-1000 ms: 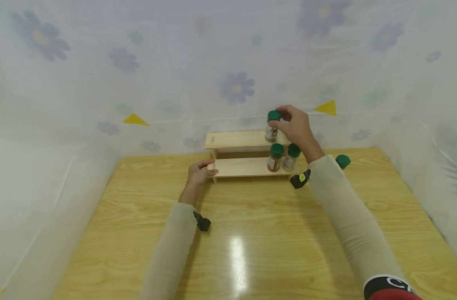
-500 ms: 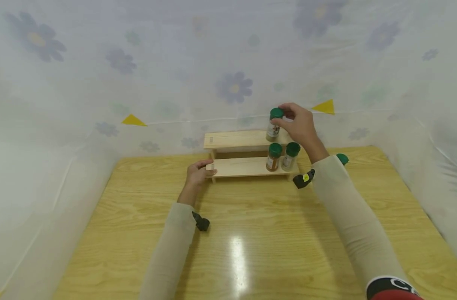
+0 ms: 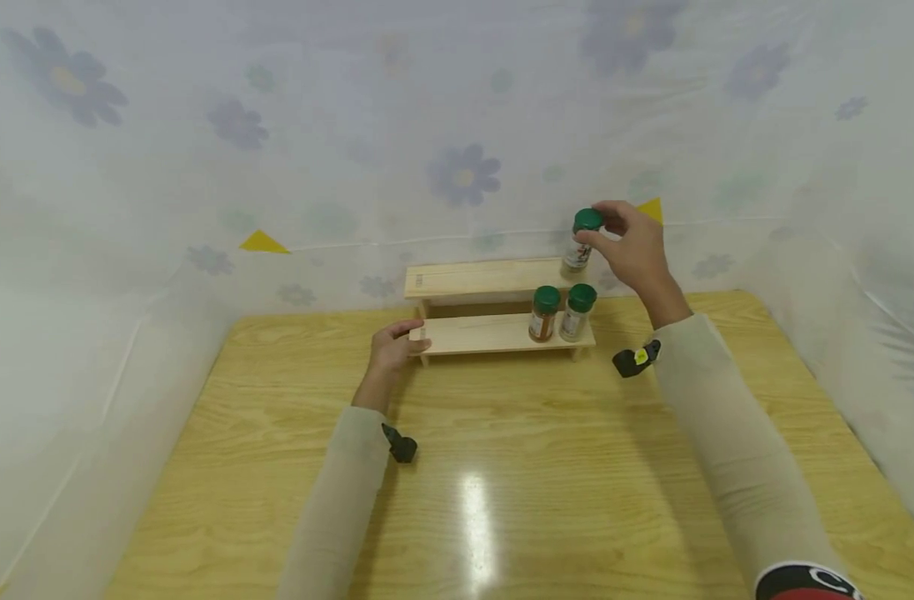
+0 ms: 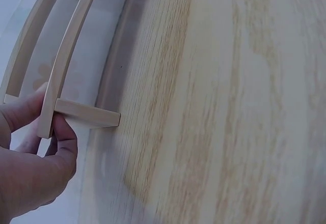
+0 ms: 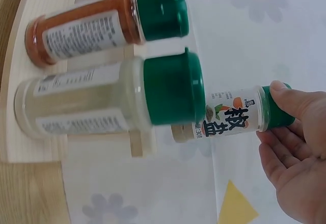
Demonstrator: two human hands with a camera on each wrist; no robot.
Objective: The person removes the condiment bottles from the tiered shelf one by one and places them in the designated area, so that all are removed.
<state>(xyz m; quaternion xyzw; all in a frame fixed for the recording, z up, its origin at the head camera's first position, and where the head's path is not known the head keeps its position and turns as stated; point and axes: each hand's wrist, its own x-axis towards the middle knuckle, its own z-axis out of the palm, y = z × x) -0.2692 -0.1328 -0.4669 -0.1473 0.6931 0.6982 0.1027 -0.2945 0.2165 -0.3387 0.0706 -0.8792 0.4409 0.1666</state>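
A two-tier wooden rack [image 3: 467, 333] stands at the back of the table. My left hand [image 3: 390, 348] pinches the left end of its lower shelf [image 4: 60, 66], thumb on one face and fingers on the other. By its green cap, my right hand [image 3: 636, 250] holds a spice jar [image 3: 579, 250] upright at the right end of the upper shelf [image 3: 486, 277]. That jar's label [image 5: 233, 113] faces the right wrist camera. On the lower shelf's right part stand a jar of reddish-brown spice [image 3: 542, 317] and a jar of pale spice [image 3: 576, 315], both green-capped.
The wood-grain table [image 3: 457, 433] spreads in front of the rack. Behind it hangs a pale flowered sheet [image 3: 337, 150], with yellow triangles [image 3: 265, 242] on it. Similar sheeting rises at both sides.
My right hand has slid the held jar rightward along the upper shelf to its right end. The left hand keeps its grip on the rack. A green cap farther right is now hidden behind the right arm.
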